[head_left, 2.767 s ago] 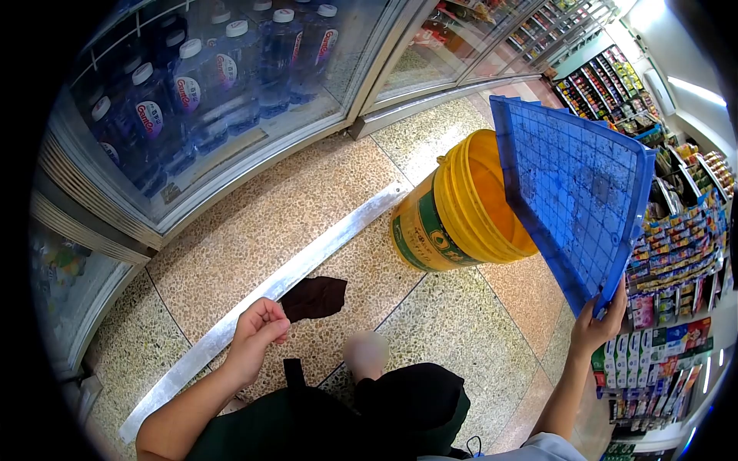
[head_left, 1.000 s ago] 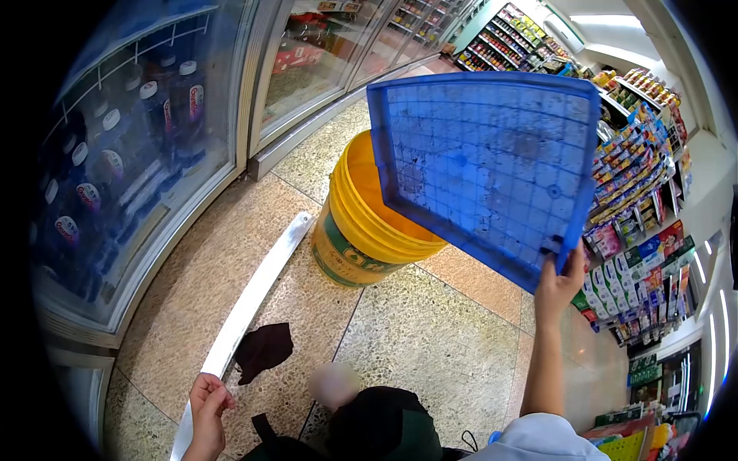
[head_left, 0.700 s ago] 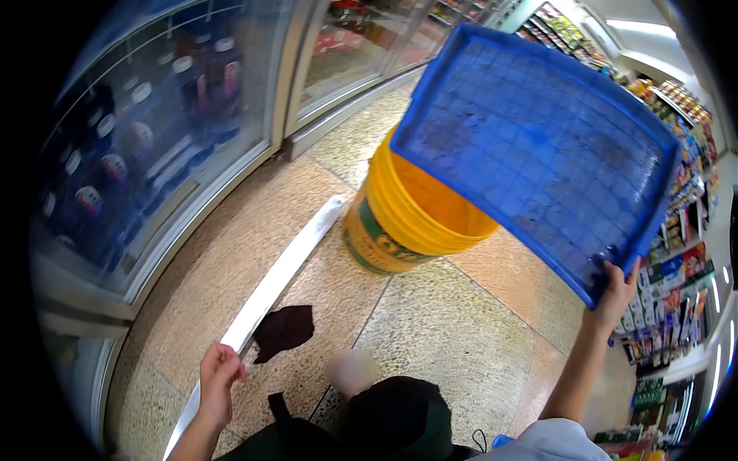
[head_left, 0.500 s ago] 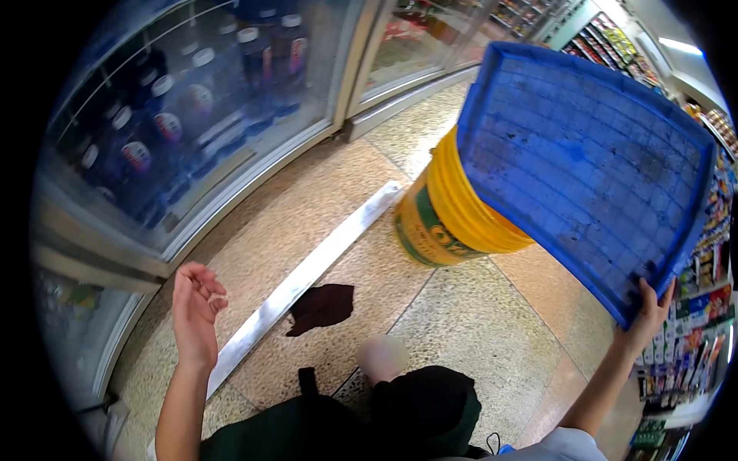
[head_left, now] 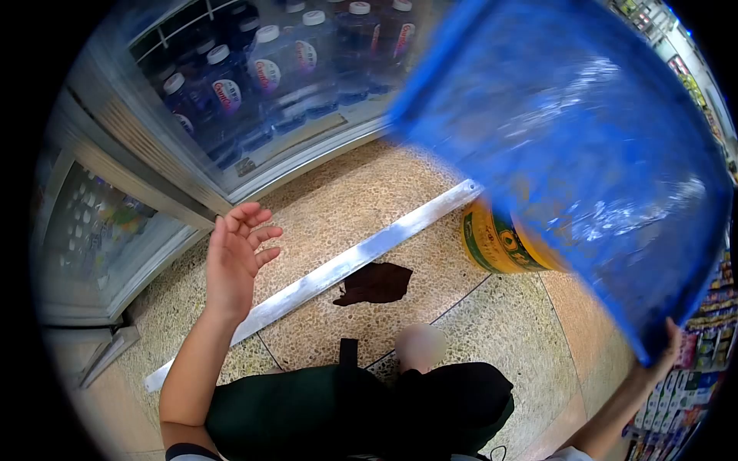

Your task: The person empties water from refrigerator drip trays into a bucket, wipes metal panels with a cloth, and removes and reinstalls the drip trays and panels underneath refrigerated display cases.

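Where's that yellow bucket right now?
In the head view, the yellow bucket stands on the floor right of centre, partly hidden by the blue tray in the right hand, near one end of the metal strip.

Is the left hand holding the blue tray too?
No, the left hand is open and empty; the right hand holds the blue tray.

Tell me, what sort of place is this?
Probably a shop: rows of labelled, white-capped bottles stand inside a glass-fronted cabinet, and colourful packaged goods crowd the right edge.
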{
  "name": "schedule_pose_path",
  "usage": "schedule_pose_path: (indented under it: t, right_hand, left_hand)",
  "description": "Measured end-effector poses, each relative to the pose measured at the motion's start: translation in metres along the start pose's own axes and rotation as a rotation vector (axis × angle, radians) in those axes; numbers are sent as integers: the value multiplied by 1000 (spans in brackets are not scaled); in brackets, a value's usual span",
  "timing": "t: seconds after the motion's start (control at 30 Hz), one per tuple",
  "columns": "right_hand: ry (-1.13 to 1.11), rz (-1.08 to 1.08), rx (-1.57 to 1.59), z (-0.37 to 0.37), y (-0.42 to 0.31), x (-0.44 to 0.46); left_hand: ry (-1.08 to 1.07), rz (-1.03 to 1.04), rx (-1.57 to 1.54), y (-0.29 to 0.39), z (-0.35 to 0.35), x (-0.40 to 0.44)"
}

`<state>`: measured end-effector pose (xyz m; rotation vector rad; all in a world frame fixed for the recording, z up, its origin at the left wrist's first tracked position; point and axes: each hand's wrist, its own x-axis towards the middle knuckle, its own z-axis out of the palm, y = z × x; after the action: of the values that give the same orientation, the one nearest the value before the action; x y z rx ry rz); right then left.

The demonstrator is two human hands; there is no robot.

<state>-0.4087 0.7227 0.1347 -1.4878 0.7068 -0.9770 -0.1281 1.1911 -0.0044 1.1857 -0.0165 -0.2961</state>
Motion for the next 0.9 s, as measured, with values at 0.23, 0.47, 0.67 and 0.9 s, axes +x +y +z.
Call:
schedule_pose_path:
  t: [0.23,0.47,0.67,0.9]
  right_hand:
    - [-494,536,27,149,86,-62]
    - [-871,750,-48,238,153,-92]
    - [-1062,819,-248,291,224,-103]
    - [-1173,799,-384,353,252,-118]
  left_hand:
    - [128,-200,-97,15,-73,-76]
    - [434,-457,-180,1,-127,-101]
    - [444,-672,-129,-55,-192,-83]
    - [534,-719,-136,-78,-241,-88]
